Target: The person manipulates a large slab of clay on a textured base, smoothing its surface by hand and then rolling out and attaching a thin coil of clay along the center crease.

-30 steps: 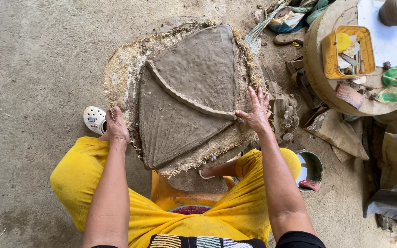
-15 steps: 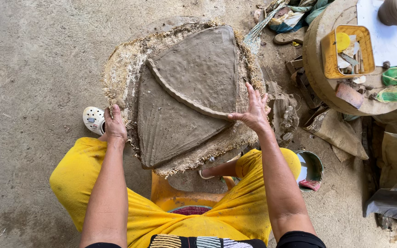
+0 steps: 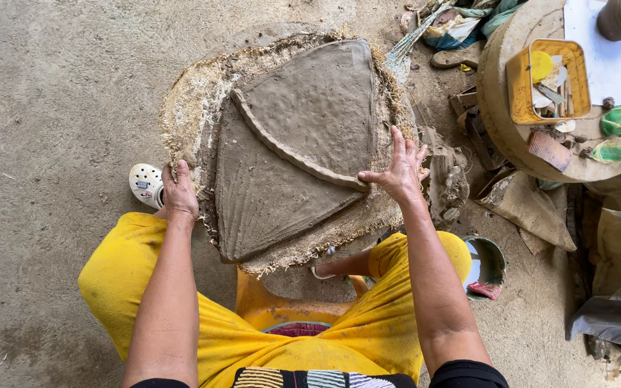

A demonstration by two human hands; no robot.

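Right hand (image 3: pixel 399 169) flat on clay slab (image 3: pixel 292 151)

yellow open box (image 3: pixel 515 90) on round table (image 3: pixel 501 136)

Left hand (image 3: pixel 180 192) curled, right hand (image 3: pixel 401 169) spread flat

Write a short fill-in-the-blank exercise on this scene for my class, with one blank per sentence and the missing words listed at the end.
1. The clay slab is shaped roughly like a ____.
2. The right hand touches the raised ____ that curves across the slab.
3. The left hand rests at the slab's edge, beside a white ____.
4. The crate on the round table is coloured ____.

Missing words: triangle; ridge; shoe; yellow
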